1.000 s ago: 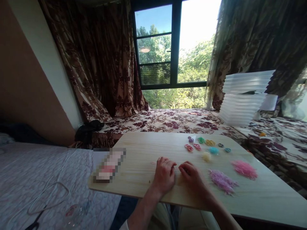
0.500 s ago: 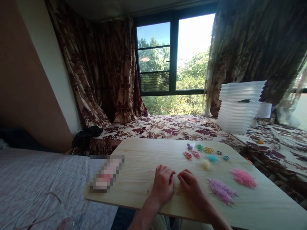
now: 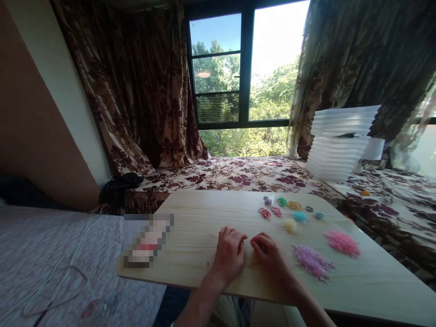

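My left hand [image 3: 229,255] and my right hand [image 3: 270,255] rest close together on the near middle of a light wooden board [image 3: 190,213]. Both have their fingers curled inward, fingertips almost meeting. Whatever sits between the fingertips is too small to make out. A thin pink strand [image 3: 214,235] lies just left of my left hand. To the right lie a purple pile of small bands [image 3: 311,260] and a pink pile [image 3: 341,242]. Behind them are several small coloured loops [image 3: 282,206], a yellowish clump [image 3: 290,225] and a teal clump [image 3: 300,216].
A blurred-out flat object [image 3: 147,240] lies on the board's left end. A stack of clear plastic trays [image 3: 337,143] stands on the floral-covered ledge at right. A black cloth [image 3: 119,185] lies at the left corner. A white cable [image 3: 54,284] runs over the grey bedspread.
Both hands have stayed together at the same spot on the board. The view has shifted slightly with head movement.
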